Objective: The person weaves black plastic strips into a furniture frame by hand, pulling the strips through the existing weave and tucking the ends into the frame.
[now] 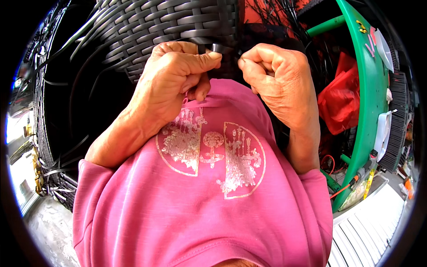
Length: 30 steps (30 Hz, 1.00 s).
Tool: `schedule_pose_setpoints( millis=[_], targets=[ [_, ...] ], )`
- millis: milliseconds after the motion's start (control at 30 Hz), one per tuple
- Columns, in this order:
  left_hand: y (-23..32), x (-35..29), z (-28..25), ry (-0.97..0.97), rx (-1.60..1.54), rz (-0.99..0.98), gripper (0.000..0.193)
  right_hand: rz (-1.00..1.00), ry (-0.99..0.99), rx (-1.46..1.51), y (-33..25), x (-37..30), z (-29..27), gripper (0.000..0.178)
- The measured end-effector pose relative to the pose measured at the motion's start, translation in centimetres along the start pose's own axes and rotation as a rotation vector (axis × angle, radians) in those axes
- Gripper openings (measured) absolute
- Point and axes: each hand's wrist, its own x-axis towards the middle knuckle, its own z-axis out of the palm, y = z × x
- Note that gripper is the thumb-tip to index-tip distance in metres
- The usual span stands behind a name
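Observation:
Black woven wicker [164, 20], made of flat glossy strips, rises in front of me at the top of the view. My left hand [178, 71] is closed at its lower edge, with a short black strip [217, 47] pinched at the thumb tip. A little to the right, apart from the left, my right hand [278, 73] is curled with thumb and forefinger pressed together. Something dark shows by those fingertips, but I cannot make out what they hold. Long loose strips [84, 33] fan out from the weave's left side.
A green plastic stool or table [367, 93] stands on its side at the right, with a red bag [342, 95] beside it. A black woven piece [42, 111] curves along the left. White slatted material [369, 227] lies at lower right.

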Motion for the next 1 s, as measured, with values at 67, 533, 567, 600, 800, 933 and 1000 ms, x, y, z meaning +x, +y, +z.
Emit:
schedule_pose_setpoints(
  millis=[67, 533, 567, 600, 800, 933, 1000],
  targets=[
    [-0.3, 0.0, 0.1, 0.0, -0.018, -0.015, 0.022, 0.013, 0.0, -0.027, 0.2, 0.1, 0.2, 0.009],
    [-2.5, 0.0, -1.2, 0.013, -0.032, -0.254, 0.027, -0.191, -0.026, -0.26, 2.9, -1.1, 1.0, 0.011],
    [-2.4, -0.1, -1.3, 0.018, -0.053, -0.28, 0.025, -0.265, 0.006, -0.242, 3.1, -1.1, 1.1, 0.012],
    [-2.4, -0.3, -1.4, 0.02, -0.077, -0.304, 0.023, -0.252, 0.006, -0.223, 3.2, -1.1, 1.2, 0.011],
    [-2.1, -1.1, -0.6, 0.099, -0.049, -0.332, 0.02, -0.042, -0.006, -0.049, 2.2, -1.3, 1.2, 0.009],
    [-3.4, -0.5, -0.8, 0.088, -0.125, -0.297, 0.022, -0.168, -0.011, -0.083, 3.2, -0.8, 0.9, 0.008],
    [-3.2, -0.7, -0.8, 0.102, -0.174, -0.31, 0.022, -0.172, -0.015, -0.103, 3.3, -0.6, 0.9, 0.008]
  ],
)
